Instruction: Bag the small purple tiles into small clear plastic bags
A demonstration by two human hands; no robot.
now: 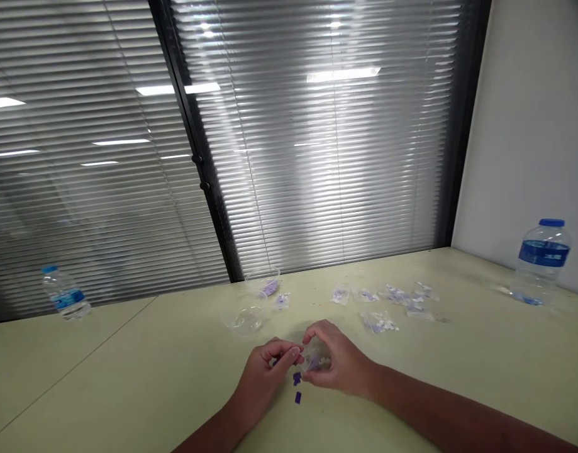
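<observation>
My right hand (338,360) grips a small clear plastic bag (316,358) holding pale and purple pieces. The fingertips of my left hand (265,377) pinch the bag's left edge. Just below the bag, two small purple pieces (297,378) lie on the pale green table (128,377), with the lower purple piece (298,397) nearer me. Part of the bag is hidden by my fingers.
Two clear plastic cups stand behind my hands: the nearer cup (248,316) and the farther cup (265,283), which holds purple pieces. Several small bags (378,322) lie to the right. Water bottles (542,263) (66,293) stand at both sides, before blinds and a wall.
</observation>
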